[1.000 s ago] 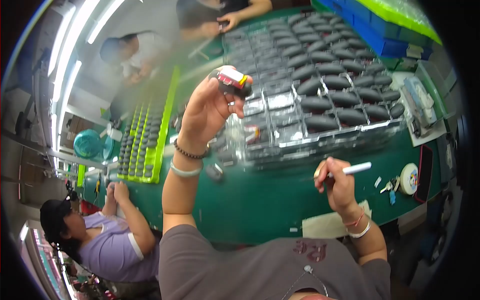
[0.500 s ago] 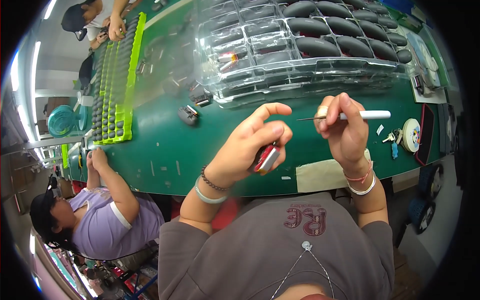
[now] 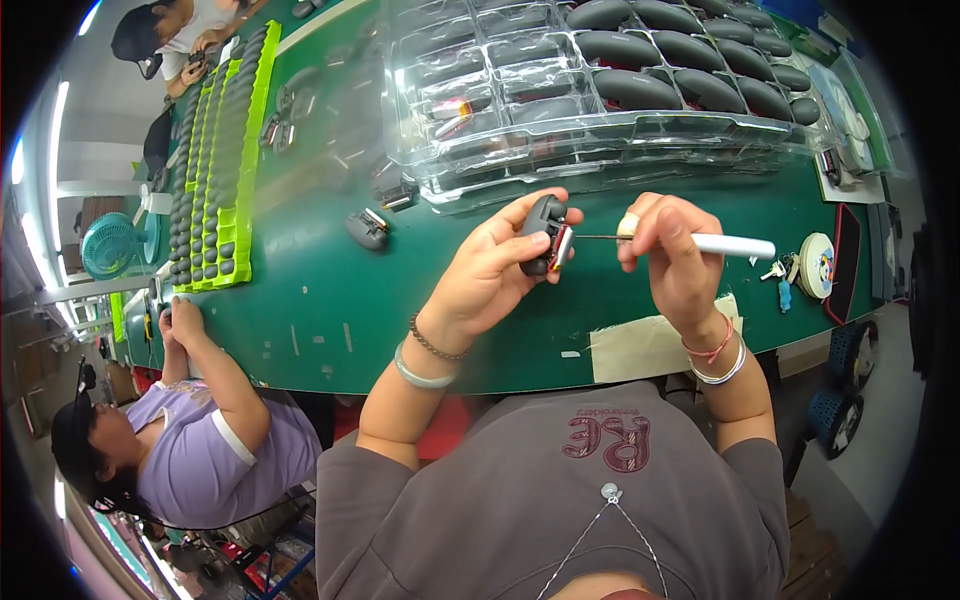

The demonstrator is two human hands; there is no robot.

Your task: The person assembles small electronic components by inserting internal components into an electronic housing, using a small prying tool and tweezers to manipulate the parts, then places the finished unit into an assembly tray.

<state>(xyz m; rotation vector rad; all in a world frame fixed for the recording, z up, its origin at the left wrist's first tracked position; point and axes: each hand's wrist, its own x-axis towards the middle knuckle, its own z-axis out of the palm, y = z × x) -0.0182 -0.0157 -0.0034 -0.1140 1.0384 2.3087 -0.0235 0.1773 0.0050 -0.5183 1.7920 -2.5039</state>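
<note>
Nearest the camera, the two hands meet just above the near edge of the green desk [image 3: 330, 300]. The left hand [image 3: 495, 275] is clamped around one small black mouse-shaped plastic shell [image 3: 545, 235], held on edge with its red and white underside turned to the right. The right hand [image 3: 675, 255] pinches one thin white-handled tool [image 3: 735, 245] whose dark metal tip points left and reaches the shell's underside. The left wrist carries two bands, one beaded and one pale; the right wrist carries three, two silvery and one red.

Under the right hand, one strip of beige tape [image 3: 645, 345] lies on the desk. To its right sits one round white tape roll [image 3: 818, 265].

Left of the hands, one more dark shell with a metal part [image 3: 368, 230] lies alone on the desk. Beyond the hands stands a stack of clear plastic blister trays [image 3: 520, 90], the right side filled with black oval shells [image 3: 640, 88], the left pockets mostly bare.

Far left, one long lime-green tray [image 3: 245, 140] holds rows of dark pieces, and one teal fan [image 3: 105, 245] stands beside it. Two other people sit there, one in a lilac shirt [image 3: 215, 460].
</note>
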